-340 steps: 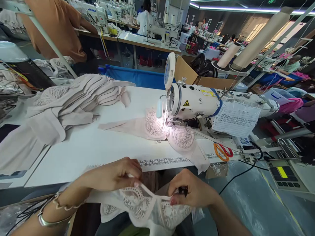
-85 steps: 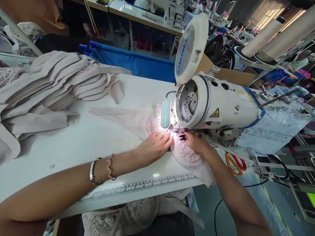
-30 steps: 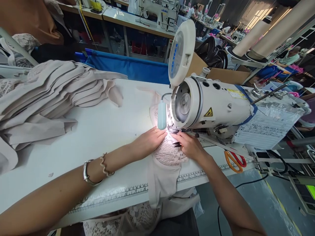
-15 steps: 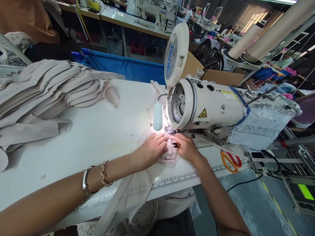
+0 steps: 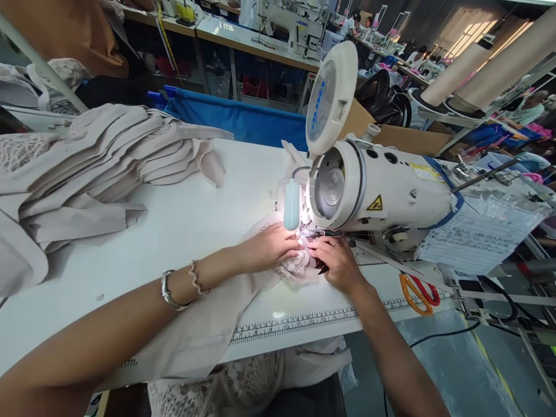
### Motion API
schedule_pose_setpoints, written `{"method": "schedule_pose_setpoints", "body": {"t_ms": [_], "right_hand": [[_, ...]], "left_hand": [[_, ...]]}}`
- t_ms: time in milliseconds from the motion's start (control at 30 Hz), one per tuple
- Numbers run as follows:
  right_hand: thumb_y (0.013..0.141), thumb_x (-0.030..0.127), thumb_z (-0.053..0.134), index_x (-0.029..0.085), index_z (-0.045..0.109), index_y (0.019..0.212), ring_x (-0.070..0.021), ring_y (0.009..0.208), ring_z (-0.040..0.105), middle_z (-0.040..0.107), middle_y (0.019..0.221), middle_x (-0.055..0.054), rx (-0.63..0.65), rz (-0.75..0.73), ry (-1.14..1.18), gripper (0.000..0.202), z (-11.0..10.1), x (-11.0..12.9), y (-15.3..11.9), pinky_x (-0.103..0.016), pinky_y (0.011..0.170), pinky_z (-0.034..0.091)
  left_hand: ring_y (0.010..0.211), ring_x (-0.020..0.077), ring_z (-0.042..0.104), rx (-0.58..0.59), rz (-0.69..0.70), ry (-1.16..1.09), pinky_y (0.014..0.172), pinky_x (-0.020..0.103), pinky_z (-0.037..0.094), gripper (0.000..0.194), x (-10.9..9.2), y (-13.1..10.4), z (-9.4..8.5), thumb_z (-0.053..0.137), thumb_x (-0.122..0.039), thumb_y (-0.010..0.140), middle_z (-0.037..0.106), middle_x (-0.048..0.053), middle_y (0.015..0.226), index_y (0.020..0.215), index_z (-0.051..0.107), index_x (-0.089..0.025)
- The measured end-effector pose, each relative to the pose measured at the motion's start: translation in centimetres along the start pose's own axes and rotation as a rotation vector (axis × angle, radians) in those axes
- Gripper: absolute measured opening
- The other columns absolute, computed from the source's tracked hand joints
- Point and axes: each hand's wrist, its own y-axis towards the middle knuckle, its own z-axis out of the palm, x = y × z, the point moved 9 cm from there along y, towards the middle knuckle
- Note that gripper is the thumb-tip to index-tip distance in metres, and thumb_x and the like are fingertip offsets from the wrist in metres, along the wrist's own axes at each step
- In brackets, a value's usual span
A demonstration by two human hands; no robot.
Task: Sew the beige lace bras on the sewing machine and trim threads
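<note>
A pale pink lace fabric piece point(image 5: 296, 265) lies under the needle area of a white sewing machine point(image 5: 391, 188), lit by a small lamp point(image 5: 292, 205). Flat on the fabric, left of the needle, rests my left hand point(image 5: 270, 248), fingers extended. My right hand point(image 5: 336, 262) is at the fabric's right side, its fingers curled round a small dark tool point(image 5: 322, 269), perhaps thread snips. The round machine cover point(image 5: 332, 98) stands open. Plain beige cloth trails from the lace under my left forearm to the table's front edge.
Stacked beige fabric pieces point(image 5: 108, 156) cover the left of the white table point(image 5: 182, 226). Orange-handled scissors point(image 5: 416, 294) and red-handled ones point(image 5: 428, 289) are at the right. A ruler strip point(image 5: 295, 324) runs along the front edge. Behind are a blue cloth bin point(image 5: 234, 119) and another machine point(image 5: 291, 29).
The lace has turned and bunched between my hands, and the trailing cloth has swung left. The round part in the machine head looks different. The whole view has shifted slightly.
</note>
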Motion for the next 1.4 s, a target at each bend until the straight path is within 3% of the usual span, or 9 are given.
{"method": "schedule_pose_setpoints", "body": {"t_ms": [233,333,433,533,667,867,1033,1267,1400], "right_hand": [[0.081,-0.007,0.043,0.019,0.069,0.111,-0.0249,0.104,0.064,0.077,0.117,-0.005,0.05,0.011,-0.065,0.048,0.9,-0.3,-0.3,-0.04,0.086,0.045],[0.081,-0.008,0.042,0.019,0.068,0.114,-0.0256,0.104,0.064,0.076,0.118,-0.006,0.051,0.008,-0.08,0.051,1.0,-0.2,-0.3,-0.042,0.088,0.044],[0.084,-0.007,0.044,0.019,0.07,0.11,-0.0252,0.102,0.065,0.077,0.114,-0.006,0.018,-0.008,-0.077,0.045,0.5,0.2,-0.1,-0.042,0.087,0.045],[0.088,-0.004,0.049,0.02,0.072,0.103,-0.0248,0.099,0.065,0.079,0.106,-0.006,-0.012,-0.026,-0.051,0.036,0.1,0.5,0.0,-0.042,0.086,0.045],[0.088,-0.004,0.049,0.019,0.071,0.105,-0.0246,0.097,0.066,0.079,0.107,-0.006,-0.019,-0.021,-0.014,0.037,0.1,0.3,0.0,-0.041,0.086,0.046],[0.089,-0.002,0.048,0.019,0.071,0.108,-0.0242,0.098,0.066,0.078,0.107,-0.006,-0.03,-0.003,-0.042,0.036,0.1,0.4,0.1,-0.041,0.087,0.047],[0.091,0.002,0.05,0.021,0.072,0.103,-0.0238,0.096,0.065,0.079,0.103,-0.005,-0.017,-0.001,-0.036,0.031,0.0,0.5,0.1,-0.041,0.087,0.047],[0.09,-0.001,0.046,0.021,0.071,0.101,-0.023,0.094,0.063,0.078,0.102,-0.004,-0.034,-0.009,-0.038,0.035,-0.1,0.6,0.3,-0.038,0.082,0.048],[0.084,-0.006,0.044,0.02,0.07,0.097,-0.0229,0.092,0.062,0.078,0.1,-0.004,-0.033,-0.019,-0.019,0.039,-0.3,0.9,0.4,-0.038,0.081,0.046]], "left_hand": [[0.096,0.0219,0.06,-0.014,-0.085,0.031,0.093,0.035,0.044,0.035,1.7,0.0,-0.3,0.036,-0.03,0.108,0.07,0.009,0.109,0.112,0.069,-0.019],[0.098,0.0238,0.058,-0.054,-0.108,0.105,0.096,0.039,0.041,0.031,1.6,-0.1,-0.3,0.038,-0.026,0.107,0.069,0.01,0.104,0.101,0.067,-0.017],[0.087,0.0215,0.055,-0.074,-0.014,0.198,0.09,0.038,0.039,0.034,0.2,-0.1,-0.3,0.033,-0.006,0.101,0.066,0.008,0.091,0.082,0.059,-0.016],[0.073,0.0179,0.049,-0.091,0.103,0.243,0.079,0.034,0.037,0.036,-1.1,-0.3,-0.4,0.031,0.005,0.094,0.062,0.005,0.084,0.087,0.059,-0.016],[0.074,0.0187,0.049,-0.113,0.098,0.287,0.072,0.035,0.035,0.032,-1.2,-0.3,-0.5,0.038,0.001,0.096,0.062,0.006,0.089,0.102,0.064,-0.017],[0.088,0.0205,0.057,-0.066,0.176,0.273,0.073,0.034,0.041,0.031,-2.2,-0.2,-0.2,0.036,-0.002,0.101,0.068,0.01,0.101,0.099,0.063,-0.015],[0.077,0.0193,0.056,-0.036,0.139,0.286,0.064,0.034,0.038,0.037,-1.9,-0.2,-0.3,0.037,0.005,0.093,0.069,0.009,0.098,0.108,0.064,-0.017],[0.086,0.0224,0.057,-0.034,0.17,0.37,0.071,0.036,0.038,0.035,-2.3,-0.4,0.0,0.037,0.007,0.09,0.071,0.01,0.1,0.093,0.063,-0.016],[0.075,0.0204,0.054,-0.024,0.099,0.387,0.068,0.034,0.035,0.03,-1.7,-0.3,0.0,0.039,0.004,0.091,0.069,0.01,0.091,0.085,0.06,-0.016]]}}
